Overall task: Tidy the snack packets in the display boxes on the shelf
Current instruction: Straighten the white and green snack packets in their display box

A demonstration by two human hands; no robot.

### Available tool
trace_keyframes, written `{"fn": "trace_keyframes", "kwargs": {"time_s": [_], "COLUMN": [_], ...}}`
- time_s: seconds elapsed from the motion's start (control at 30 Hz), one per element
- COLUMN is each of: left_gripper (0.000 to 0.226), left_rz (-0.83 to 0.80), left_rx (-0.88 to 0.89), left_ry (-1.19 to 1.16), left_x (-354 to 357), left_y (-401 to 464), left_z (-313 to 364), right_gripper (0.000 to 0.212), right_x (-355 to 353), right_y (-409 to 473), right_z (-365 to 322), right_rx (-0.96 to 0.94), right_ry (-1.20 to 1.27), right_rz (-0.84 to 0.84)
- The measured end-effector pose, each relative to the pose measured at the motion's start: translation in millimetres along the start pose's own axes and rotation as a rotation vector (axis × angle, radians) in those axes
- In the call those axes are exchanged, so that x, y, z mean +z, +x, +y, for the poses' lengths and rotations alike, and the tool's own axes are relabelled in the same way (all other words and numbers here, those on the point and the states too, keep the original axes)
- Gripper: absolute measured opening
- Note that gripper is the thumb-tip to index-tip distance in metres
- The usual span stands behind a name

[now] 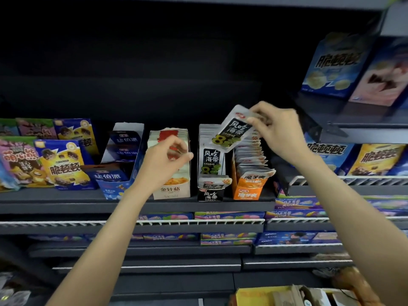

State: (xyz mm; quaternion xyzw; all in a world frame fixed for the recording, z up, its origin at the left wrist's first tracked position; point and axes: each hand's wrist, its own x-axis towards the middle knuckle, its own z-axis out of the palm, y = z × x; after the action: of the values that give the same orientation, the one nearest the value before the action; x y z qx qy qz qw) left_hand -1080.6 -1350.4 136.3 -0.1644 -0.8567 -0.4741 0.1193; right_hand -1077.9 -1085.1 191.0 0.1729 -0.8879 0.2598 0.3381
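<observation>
Right hand pinches a black packet by its top corner (tilted, above the box), left hand grips white packets.

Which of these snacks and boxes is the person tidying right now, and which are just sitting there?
Being tidied:
- black kelp packet, pinched by the right hand
- black display box below it
- white display box, with the left hand in front
- orange display box

Just sitting there:
- blue display box
- yellow snack bag
- blue carton up high
</observation>
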Motion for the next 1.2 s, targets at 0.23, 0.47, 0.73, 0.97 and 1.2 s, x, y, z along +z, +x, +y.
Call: {"fn": "trace_keyframes", "kwargs": {"time_s": [0.23, 0.47, 0.73, 0.97, 1.2], "left_gripper": [0.018, 0.019, 0.021, 0.016, 0.018], "left_rz": [-0.395, -0.411, -0.375, -0.324, -0.346], "left_rx": [0.138, 0.146, 0.146, 0.188, 0.274], "left_ry": [0.133, 0.133, 0.123, 0.28, 0.481], "left_x": [6.8, 9.6, 12.5, 21.4, 27.1], "left_y": [-11.8, -14.2, -9.6, 6.3, 12.2], "left_z": [-4.9, -11.6, -12.6, -13.9, -11.3], "right_gripper": [0.019, 0.024, 0.03, 0.047, 0.011], "right_x": [52.3, 92.3, 100.9, 92.5, 63.5], "right_y": [19.0, 35.7, 39.7, 33.2, 18.7], "right_z": [-8.5, -0.8, -5.1, 6.0, 4.1], "right_rx": [-0.073, 0.08, -0.11, -0.048, -0.083], "right_ry": [-0.235, -0.311, -0.653, -0.546, -0.262], "right_rz": [-0.387, -0.723, -0.683, -0.485, -0.445]}}
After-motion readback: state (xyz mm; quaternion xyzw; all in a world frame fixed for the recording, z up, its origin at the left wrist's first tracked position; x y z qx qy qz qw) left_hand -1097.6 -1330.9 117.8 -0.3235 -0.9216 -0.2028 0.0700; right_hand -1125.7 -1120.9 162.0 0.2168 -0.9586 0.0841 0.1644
